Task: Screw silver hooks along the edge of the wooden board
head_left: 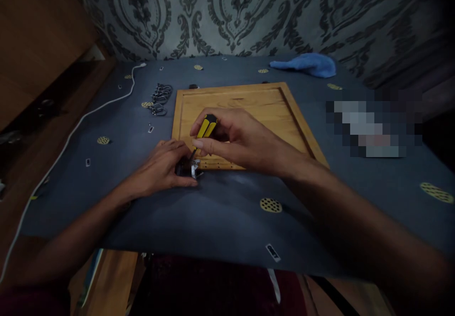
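My right hand [245, 138] is closed around the yellow-and-black handle of a screwdriver [206, 127]. The screwdriver tilts down to the left, its shaft running to a small shiny metal piece [194, 169]. Thumb and fingers of my left hand [165, 164] grip that metal piece at the near left corner of a framed wooden panel [245, 100]. My left fingers cover part of the piece, so its kind is unclear. Along the panel's near edge run several small dark marks. The screwdriver's tip is hard to make out.
Several metal fittings with loops [159, 98] lie left of the panel. A white cable [83, 116] runs down the left side. A blue cloth [307, 64] rests at the back right. Wooden furniture [39, 36] stands at left, and a blurred patch [369, 126] hides something at right.
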A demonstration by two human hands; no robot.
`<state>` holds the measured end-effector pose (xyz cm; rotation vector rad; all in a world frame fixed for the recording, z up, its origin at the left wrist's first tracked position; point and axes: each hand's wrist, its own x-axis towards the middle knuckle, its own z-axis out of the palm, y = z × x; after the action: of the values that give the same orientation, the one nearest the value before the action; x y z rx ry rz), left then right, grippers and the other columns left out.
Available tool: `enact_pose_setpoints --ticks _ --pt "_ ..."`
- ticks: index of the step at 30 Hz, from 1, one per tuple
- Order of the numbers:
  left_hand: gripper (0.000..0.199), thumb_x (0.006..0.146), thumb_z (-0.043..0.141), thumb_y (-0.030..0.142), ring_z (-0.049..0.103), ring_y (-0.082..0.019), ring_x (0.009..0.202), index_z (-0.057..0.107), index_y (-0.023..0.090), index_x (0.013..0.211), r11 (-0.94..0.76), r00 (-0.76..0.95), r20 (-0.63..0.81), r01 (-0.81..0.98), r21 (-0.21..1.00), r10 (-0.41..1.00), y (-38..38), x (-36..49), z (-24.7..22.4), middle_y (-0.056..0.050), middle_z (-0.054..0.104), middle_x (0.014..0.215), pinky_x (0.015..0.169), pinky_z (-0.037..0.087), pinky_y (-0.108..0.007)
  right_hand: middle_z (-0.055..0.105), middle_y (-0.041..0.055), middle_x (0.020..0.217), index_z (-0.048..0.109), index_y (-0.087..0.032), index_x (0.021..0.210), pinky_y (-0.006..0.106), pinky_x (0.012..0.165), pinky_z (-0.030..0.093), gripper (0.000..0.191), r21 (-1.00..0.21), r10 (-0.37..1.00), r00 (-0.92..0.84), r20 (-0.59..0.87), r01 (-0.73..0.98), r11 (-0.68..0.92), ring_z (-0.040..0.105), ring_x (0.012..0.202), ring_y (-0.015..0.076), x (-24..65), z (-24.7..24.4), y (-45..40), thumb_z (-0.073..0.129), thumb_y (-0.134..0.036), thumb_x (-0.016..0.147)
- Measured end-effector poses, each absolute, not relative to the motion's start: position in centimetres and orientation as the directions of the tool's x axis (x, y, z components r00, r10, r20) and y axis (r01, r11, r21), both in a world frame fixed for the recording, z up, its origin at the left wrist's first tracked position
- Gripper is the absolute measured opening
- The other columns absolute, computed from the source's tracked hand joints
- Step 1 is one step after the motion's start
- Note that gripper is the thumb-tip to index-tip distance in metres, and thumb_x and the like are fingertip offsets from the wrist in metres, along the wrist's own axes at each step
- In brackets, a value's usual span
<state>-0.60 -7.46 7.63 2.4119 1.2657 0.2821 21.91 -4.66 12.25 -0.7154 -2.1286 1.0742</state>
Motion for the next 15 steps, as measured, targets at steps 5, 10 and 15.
enact_pose_setpoints --ticks 5,10,15 --pt "0.049 0.080 0.074 0.066 0.061 -0.031 0.107 0.063 0.021 0.094 -0.503 0.566 -0.020 0.747 0.434 0.824 -7.43 -0.57 7.68 -0.007 0.068 0.109 0.095 0.045 -0.046 0.064 0.0002 0.077 0.059 -0.023 0.085 0.030 0.063 0.049 0.020 -0.865 0.736 -0.608 0.299 0.153 0.478 0.061 0.074 0.0180 21.99 12.46 -4.75 0.070 -0.036 0.094" --pt "0.048 0.080 0.074 0.066 0.061 -0.030 0.107 0.062 0.022 0.097 -0.511 0.571 0.004 0.731 0.453 0.821 -7.45 -0.62 7.59 -0.005 0.068 0.109 0.093 0.043 -0.045 0.064 0.0006 0.076 0.057 -0.023 0.085 0.032 0.062 0.050 0.026 -0.853 0.758 -0.578 0.303 0.191 0.486 0.060 0.073 0.0192 22.07 12.16 -4.72 0.072 -0.043 0.093" --pt "0.047 0.078 0.076 0.064 0.061 -0.030 0.106 0.063 0.023 0.096 -0.500 0.567 -0.010 0.733 0.461 0.823 -7.44 -0.60 7.73 -0.004 0.068 0.106 0.092 0.043 -0.045 0.063 0.0008 0.075 0.056 -0.024 0.083 0.033 0.061 0.050 0.029 -0.848 0.756 -0.587 0.290 0.208 0.487 0.060 0.073 0.0192 22.15 12.13 -4.65 0.072 -0.045 0.093"
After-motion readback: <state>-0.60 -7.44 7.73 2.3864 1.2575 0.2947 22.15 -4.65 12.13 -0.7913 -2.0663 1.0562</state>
